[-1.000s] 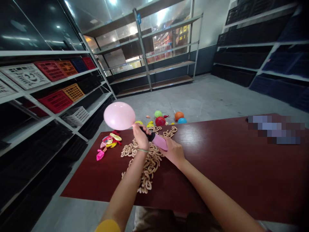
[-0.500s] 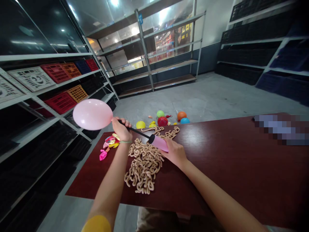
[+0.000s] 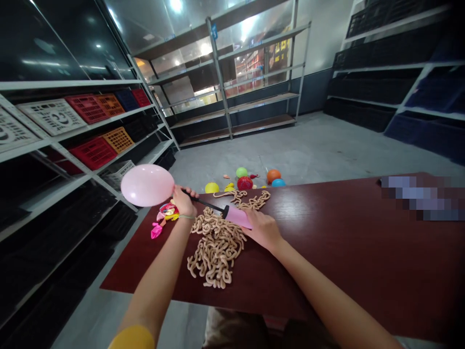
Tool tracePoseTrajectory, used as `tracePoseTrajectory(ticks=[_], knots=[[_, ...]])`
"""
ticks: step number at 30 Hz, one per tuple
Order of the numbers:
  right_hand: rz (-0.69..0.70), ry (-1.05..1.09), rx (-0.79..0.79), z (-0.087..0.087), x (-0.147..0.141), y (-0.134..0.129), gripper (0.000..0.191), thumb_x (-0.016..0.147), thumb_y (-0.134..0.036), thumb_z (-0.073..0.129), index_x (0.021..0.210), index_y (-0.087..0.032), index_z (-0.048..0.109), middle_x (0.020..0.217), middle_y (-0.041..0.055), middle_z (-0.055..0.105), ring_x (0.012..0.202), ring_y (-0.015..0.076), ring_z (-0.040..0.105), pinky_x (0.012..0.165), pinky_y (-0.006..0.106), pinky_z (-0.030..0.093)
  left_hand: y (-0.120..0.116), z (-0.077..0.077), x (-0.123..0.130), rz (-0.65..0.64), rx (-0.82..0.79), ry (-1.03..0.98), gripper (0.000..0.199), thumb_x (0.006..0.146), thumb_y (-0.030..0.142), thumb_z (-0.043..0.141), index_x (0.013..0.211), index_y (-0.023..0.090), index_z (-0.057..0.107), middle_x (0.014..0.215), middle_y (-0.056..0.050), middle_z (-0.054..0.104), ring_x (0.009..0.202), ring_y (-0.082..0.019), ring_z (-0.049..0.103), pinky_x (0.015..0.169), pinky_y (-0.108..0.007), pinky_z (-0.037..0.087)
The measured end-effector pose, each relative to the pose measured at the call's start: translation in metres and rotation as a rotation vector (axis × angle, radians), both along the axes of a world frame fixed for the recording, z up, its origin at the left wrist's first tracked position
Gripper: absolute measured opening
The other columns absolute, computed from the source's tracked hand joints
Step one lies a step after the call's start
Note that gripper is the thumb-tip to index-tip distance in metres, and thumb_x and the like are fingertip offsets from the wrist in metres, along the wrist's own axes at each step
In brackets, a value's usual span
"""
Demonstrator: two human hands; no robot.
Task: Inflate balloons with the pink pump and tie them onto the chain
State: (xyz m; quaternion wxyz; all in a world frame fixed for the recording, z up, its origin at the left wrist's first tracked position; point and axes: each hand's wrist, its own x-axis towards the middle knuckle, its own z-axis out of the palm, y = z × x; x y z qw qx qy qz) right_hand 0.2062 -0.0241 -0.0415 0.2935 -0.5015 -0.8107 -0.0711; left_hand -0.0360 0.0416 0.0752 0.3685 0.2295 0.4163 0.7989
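Left grip clasps the handle end of the pump, touching the pink balloon; right grip holds the pump's barrel. Above the desk, its handle points toward the far-left corner. Contents of the shelved crates are unclear.

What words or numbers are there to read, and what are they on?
None can be read clearly.
Blue label on the grey metal shelving: too blurred.
Small bluish shelf-edge labels: too small.
Yellow marks beyond the shelving: too blurred.
Shiny pale-pink oval balloon and pink-and-black tube-shaped pump: no writing visible.
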Motion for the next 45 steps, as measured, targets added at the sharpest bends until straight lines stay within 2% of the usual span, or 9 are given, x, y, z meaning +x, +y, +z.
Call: tracePoseTrajectory(ticks=[4, 10, 13, 23, 26, 33, 36, 42, 45], knots=[[-0.034, 0.009, 0.004, -0.001, -0.003, 0.004, 0.038, 0.086, -0.04, 0.06, 0.119, -0.021, 0.054, 0.097, 0.0057, 0.068, 0.084, 0.0197, 0.061, 0.065, 0.029, 0.032, 0.014, 0.003, -0.005, 0.058, 0.041, -0.053, 0.018, 0.085, 0.037, 0.046, 0.08, 0.023, 0.036, 0.055, 0.009, 0.033, 0.038, -0.006, 0.032, 0.039, -0.018, 0.026], [-0.124, -0.079, -0.032, 0.004, 0.001, 0.004, 0.04, 0.082, -0.035, 0.065, 0.118, -0.019, 0.054, 0.097, 0.0089, 0.067, 0.084, 0.0224, 0.059, 0.064, 0.03, 0.03, 0.0, -0.056, 0.077, -0.059, -0.02, -0.108, 0.019, 0.087, 0.037, 0.046, 0.08, 0.023, 0.035, 0.055, 0.009, 0.036, 0.039, -0.007, 0.036, 0.043, -0.019, 0.032], [-0.055, -0.127, -0.028, 0.005, 0.003, 0.002, 0.042, 0.082, -0.037, 0.066, 0.118, -0.02, 0.054, 0.102, 0.0098, 0.067, 0.086, 0.0229, 0.059, 0.064, 0.031, 0.031, -0.012, -0.072, 0.084, -0.079, -0.088, -0.124, 0.022, 0.087, 0.04, 0.048, 0.08, 0.023, 0.035, 0.055, 0.009, 0.038, 0.039, -0.008, 0.038, 0.044, -0.021, 0.035], [0.006, 0.006, -0.004, 0.002, -0.001, 0.001, 0.038, 0.085, -0.039, 0.062, 0.119, -0.021, 0.055, 0.097, 0.0055, 0.068, 0.084, 0.0201, 0.061, 0.066, 0.029, 0.032, 0.004, 0.002, -0.012, 0.077, -0.003, 0.014, 0.02, 0.084, 0.039, 0.049, 0.08, 0.023, 0.036, 0.055, 0.009, 0.035, 0.039, -0.007, 0.035, 0.041, -0.019, 0.029], [-0.029, 0.032, -0.004, 0.001, -0.004, 0.002, 0.035, 0.084, -0.038, 0.064, 0.113, -0.021, 0.057, 0.094, 0.0052, 0.068, 0.082, 0.0198, 0.061, 0.065, 0.028, 0.032, 0.005, -0.003, 0.011, 0.101, 0.003, -0.027, 0.02, 0.088, 0.04, 0.043, 0.08, 0.023, 0.035, 0.054, 0.009, 0.033, 0.038, -0.006, 0.032, 0.041, -0.019, 0.027], [-0.115, 0.08, 0.015, -0.001, 0.002, 0.002, 0.041, 0.084, -0.04, 0.063, 0.118, -0.019, 0.055, 0.094, 0.0069, 0.07, 0.081, 0.0201, 0.063, 0.064, 0.028, 0.035, -0.009, -0.042, 0.101, -0.108, 0.007, -0.001, 0.024, 0.091, 0.044, 0.042, 0.081, 0.023, 0.036, 0.055, 0.008, 0.041, 0.039, -0.008, 0.039, 0.043, -0.02, 0.033], [-0.075, 0.062, 0.005, -0.001, 0.005, 0.002, 0.043, 0.084, -0.038, 0.063, 0.122, -0.02, 0.053, 0.096, 0.0061, 0.07, 0.083, 0.0197, 0.064, 0.064, 0.027, 0.036, -0.007, -0.037, 0.088, -0.11, -0.019, 0.023, 0.021, 0.09, 0.04, 0.042, 0.079, 0.023, 0.036, 0.054, 0.007, 0.041, 0.039, -0.008, 0.039, 0.043, -0.021, 0.035], [-0.017, 0.093, 0.027, -0.002, 0.0, 0.003, 0.039, 0.084, -0.04, 0.063, 0.116, -0.019, 0.056, 0.096, 0.0055, 0.07, 0.083, 0.0191, 0.064, 0.066, 0.027, 0.037, 0.01, 0.005, 0.017, 0.018, 0.025, 0.06, 0.016, 0.087, 0.035, 0.045, 0.082, 0.024, 0.036, 0.056, 0.008, 0.039, 0.038, -0.007, 0.037, 0.041, -0.019, 0.03], [-0.01, 0.113, 0.028, -0.002, -0.002, 0.004, 0.037, 0.084, -0.039, 0.063, 0.115, -0.02, 0.057, 0.095, 0.0045, 0.07, 0.082, 0.0186, 0.064, 0.066, 0.027, 0.037, 0.012, 0.012, 0.01, 0.076, 0.047, 0.037, 0.019, 0.086, 0.04, 0.046, 0.083, 0.024, 0.036, 0.056, 0.009, 0.037, 0.038, -0.007, 0.035, 0.04, -0.018, 0.028]])
